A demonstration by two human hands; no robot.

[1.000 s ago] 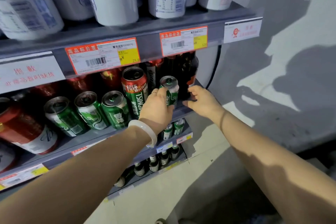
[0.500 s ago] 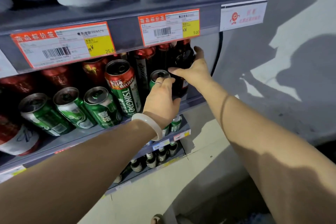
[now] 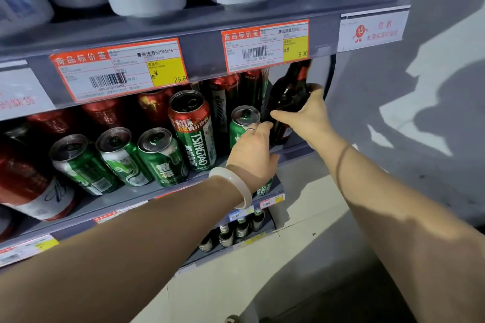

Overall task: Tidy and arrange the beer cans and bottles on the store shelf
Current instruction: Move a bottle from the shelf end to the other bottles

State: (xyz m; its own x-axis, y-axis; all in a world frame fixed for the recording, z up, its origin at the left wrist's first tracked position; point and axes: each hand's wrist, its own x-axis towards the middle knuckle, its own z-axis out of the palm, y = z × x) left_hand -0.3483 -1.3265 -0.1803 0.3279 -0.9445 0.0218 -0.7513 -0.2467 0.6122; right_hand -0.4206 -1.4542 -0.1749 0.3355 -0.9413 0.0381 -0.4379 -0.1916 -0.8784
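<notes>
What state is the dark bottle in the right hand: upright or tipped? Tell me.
Tipped. The dark bottle leans, its neck angled up to the right under the price rail, while the right hand grips its shoulder.

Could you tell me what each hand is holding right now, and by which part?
The right hand grips the dark bottle at its shoulder. The left hand holds the small green can around its side.
</notes>
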